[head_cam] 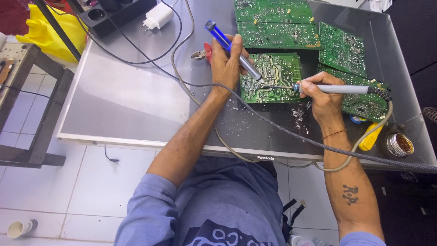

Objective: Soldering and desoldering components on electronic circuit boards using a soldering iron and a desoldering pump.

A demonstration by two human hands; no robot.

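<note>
Both hands are closed on tools over the green circuit board (271,77) lying solder-side up on the grey counter (132,100): the left hand (226,64) grips a blue desoldering pump (233,50), the right hand (321,93) a soldering iron (337,89) whose tip meets the board beside the pump's nozzle. A slip of the iron could bridge neighbouring joints or scorch the board; its cable (282,132) trailing across the counter edge could snag and jerk it. The joint itself is too small to make out, and the red cutters (202,53) sit half hidden behind the left hand.
</note>
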